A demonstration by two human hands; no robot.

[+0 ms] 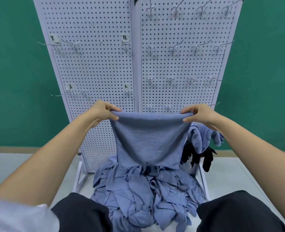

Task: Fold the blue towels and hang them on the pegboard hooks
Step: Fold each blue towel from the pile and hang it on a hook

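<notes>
Head view: pegboard partly behind towel

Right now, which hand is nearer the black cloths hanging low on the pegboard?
Right. The right hand pinches one top corner of the blue towel, just above the black cloths; the left hand pinches the opposite corner, across the towel's width.

Both bare forearms reached forward and up from the near corners, converging toward the middle. The left hand and the right hand were raised level with each other, well apart, knuckles up. Each pinched a top corner of the blue towel, curled fingers above and thumb below, with the fingertips pointing inward toward one another.
</notes>
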